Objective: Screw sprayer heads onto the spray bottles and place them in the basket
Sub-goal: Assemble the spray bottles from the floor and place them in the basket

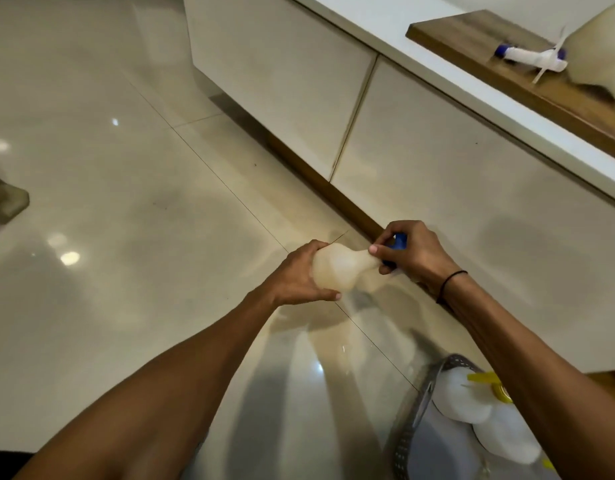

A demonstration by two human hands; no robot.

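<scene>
A translucent whitish spray bottle lies sideways in the air above the floor, gripped around its body by my left hand. My right hand wraps the blue sprayer head at the bottle's neck; most of the head is hidden under my fingers. At the bottom right a grey basket holds white bottles with a yellow sprayer head. Another blue-and-white sprayer head lies on the wooden board on the counter at the top right.
White cabinet fronts run diagonally under a white countertop. A large pale container stands on the board's right end. Glossy beige floor tiles fill the left. A grey object sits at the left edge.
</scene>
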